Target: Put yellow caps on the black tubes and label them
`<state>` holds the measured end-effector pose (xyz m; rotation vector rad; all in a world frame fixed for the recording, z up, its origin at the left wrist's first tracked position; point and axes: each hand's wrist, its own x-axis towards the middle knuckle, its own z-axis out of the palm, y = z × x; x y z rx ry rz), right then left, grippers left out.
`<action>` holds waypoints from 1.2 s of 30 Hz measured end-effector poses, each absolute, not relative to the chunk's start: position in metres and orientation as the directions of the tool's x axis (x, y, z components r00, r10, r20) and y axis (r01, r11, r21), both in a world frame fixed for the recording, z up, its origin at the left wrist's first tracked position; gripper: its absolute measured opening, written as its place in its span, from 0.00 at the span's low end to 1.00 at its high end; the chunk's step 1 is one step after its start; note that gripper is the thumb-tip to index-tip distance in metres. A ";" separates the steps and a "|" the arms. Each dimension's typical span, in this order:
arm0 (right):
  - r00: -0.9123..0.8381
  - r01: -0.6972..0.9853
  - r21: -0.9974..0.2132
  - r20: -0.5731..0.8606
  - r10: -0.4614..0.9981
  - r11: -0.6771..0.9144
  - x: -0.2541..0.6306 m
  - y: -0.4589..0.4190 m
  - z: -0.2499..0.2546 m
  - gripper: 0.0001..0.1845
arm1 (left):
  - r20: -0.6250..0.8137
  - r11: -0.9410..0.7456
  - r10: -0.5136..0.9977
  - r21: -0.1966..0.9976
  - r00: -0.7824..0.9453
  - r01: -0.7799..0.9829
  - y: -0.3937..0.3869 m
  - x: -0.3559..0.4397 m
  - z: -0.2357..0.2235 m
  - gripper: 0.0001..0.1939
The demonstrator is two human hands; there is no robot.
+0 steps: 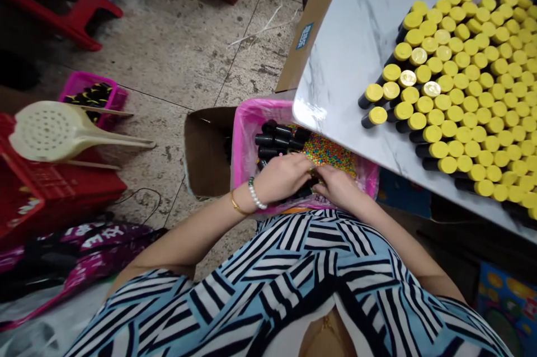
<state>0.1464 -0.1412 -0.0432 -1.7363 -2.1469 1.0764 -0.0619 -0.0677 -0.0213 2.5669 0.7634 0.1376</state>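
Observation:
My left hand (283, 178), with a gold bangle and a pearl bracelet on its wrist, rests over a pile of black tubes (272, 141) in a pink-lined box (247, 144). My right hand (338, 186) sits beside it, its fingers curled around the end of a dark tube (304, 192). Multicoloured beads (329, 155) fill the far right part of the box, just past my fingertips. Rows of black tubes with yellow caps (451, 88) stand packed on a marble-pattern table (348, 49) above the box, out of reach of neither hand's touch.
A small pink tray (92, 94) of dark items and a pale plastic scoop (54, 132) lie to the left, over a red crate (62, 195). A red stool (62, 4), a patterned bag (79, 250) and cardboard flaps (205, 150) surround the tiled floor.

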 end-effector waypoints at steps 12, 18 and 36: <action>0.086 0.973 -0.165 -0.383 0.920 -0.160 0.181 -0.149 -0.041 0.19 | -0.270 -0.856 0.333 0.315 0.903 0.410 -0.078 -0.015 -0.044 0.11; -0.006 0.944 -0.313 -0.331 0.943 -0.103 0.177 -0.147 -0.035 0.17 | -0.272 -0.696 0.465 0.475 0.842 0.538 -0.072 -0.004 -0.046 0.09; -0.062 0.969 -0.246 -0.107 0.992 0.034 0.183 -0.091 -0.059 0.22 | 0.064 -0.488 0.451 0.853 0.890 0.186 -0.055 -0.041 -0.055 0.18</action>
